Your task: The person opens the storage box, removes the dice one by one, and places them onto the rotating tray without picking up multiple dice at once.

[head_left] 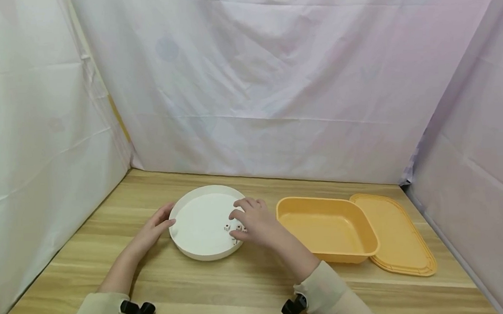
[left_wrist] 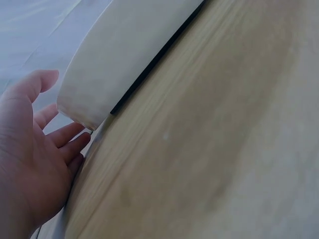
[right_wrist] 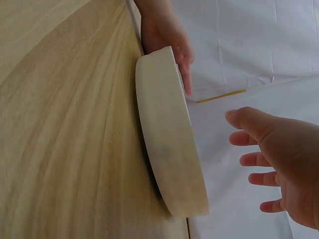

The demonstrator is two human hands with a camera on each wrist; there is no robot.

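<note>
The left hand [head_left: 154, 227] rested flat against the round white plastic dish [head_left: 199, 216] to steady it, while the right hand [head_left: 255, 222] hovered open above the small white dice [head_left: 227, 227] inside

Dice [head_left: 227, 227] pips too small

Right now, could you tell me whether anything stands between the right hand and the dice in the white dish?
Nothing visible does. The right hand hovers over the white dish, fingers just above the dice; the left hand rests on the opposite rim.
</note>
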